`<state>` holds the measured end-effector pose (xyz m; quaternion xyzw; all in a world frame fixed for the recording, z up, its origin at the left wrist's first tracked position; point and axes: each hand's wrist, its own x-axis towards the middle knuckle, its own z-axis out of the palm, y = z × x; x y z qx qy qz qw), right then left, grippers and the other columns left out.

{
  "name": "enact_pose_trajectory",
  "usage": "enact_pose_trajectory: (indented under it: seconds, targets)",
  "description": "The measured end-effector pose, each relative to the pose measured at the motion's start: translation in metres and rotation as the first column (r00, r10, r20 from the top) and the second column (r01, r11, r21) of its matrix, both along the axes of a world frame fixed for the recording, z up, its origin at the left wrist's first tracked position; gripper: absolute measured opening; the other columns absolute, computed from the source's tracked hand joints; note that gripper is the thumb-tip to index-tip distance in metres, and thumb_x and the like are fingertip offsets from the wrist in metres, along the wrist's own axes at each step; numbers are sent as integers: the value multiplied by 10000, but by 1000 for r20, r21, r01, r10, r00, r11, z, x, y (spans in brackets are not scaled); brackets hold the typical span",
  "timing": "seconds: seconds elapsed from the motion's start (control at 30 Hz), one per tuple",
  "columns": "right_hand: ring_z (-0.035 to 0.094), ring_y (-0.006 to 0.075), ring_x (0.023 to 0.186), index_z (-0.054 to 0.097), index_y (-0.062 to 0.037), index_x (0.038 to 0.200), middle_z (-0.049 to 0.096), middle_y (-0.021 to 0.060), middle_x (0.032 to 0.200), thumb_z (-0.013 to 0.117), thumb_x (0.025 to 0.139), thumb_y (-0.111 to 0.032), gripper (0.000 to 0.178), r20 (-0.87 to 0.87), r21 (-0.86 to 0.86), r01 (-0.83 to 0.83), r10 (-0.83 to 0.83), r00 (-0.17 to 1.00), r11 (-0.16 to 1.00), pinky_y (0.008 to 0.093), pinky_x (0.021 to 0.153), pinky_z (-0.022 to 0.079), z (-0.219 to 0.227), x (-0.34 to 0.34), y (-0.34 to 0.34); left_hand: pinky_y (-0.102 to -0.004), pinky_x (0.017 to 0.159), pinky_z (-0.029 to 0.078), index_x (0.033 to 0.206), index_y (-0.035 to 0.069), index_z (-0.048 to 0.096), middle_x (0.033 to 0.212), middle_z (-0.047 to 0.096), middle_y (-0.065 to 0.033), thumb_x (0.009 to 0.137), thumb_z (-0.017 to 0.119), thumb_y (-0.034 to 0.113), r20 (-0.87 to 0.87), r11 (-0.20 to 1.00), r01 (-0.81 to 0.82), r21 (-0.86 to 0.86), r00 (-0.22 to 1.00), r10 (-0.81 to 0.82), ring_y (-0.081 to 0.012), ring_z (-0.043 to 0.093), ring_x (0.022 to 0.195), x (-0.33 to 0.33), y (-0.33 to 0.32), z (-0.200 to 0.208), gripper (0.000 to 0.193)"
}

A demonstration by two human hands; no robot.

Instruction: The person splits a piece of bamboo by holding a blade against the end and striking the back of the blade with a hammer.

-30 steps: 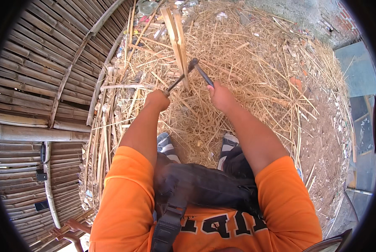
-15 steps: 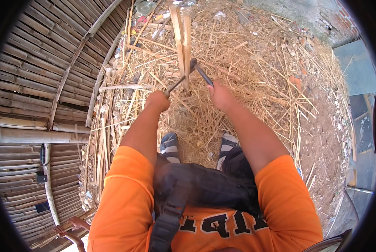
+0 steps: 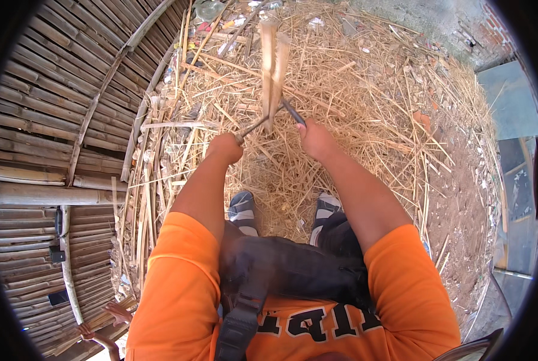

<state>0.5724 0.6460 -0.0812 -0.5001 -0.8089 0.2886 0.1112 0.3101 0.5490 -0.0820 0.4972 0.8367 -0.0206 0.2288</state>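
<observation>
A pale piece of split wood, blurred, stands upright over the straw, parted into two strips toward its top. My left hand is closed round the handle of a narrow dark knife, whose blade runs up to the right against the wood's lower part. My right hand grips a short dark rod-like tool that slants up to the left. Its far end meets or nearly meets the blade beside the wood; whether they touch, I cannot tell.
Straw and wood slivers cover the ground round my shoes. A bamboo slat wall rises at left. Another person's hands show at lower left. Grey-blue panels stand at right, below a brick wall.
The split wood has shifted right and its upper part is blurred. The right-hand tool's far end has moved slightly down and right. The other person's hand has spread its fingers.
</observation>
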Motion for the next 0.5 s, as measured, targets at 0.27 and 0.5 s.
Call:
enact_pose_trajectory:
  seconds: [0.27,0.5]
  targets:
    - [600,313,598,539,-18,1029,625,153,732,380,1115,-383,408,-422,86,236,-179,889,968,477,572,479,77,-24,15,-448,937,557,1134,58,736,1131,736,-181,872,722,381,-5,999,-26,-42,1000,26,-360,702,1067,-6,-1,4,416]
    - [672,395,854,567,10,1119,665,231,905,342,1115,-378,448,186,-81,35,-19,982,996,522,767,536,-23,11,-4,-440,955,554,1138,40,736,1164,726,-206,852,718,388,15,993,-112,-39,994,113,-366,696,1091,-10,3,8,451]
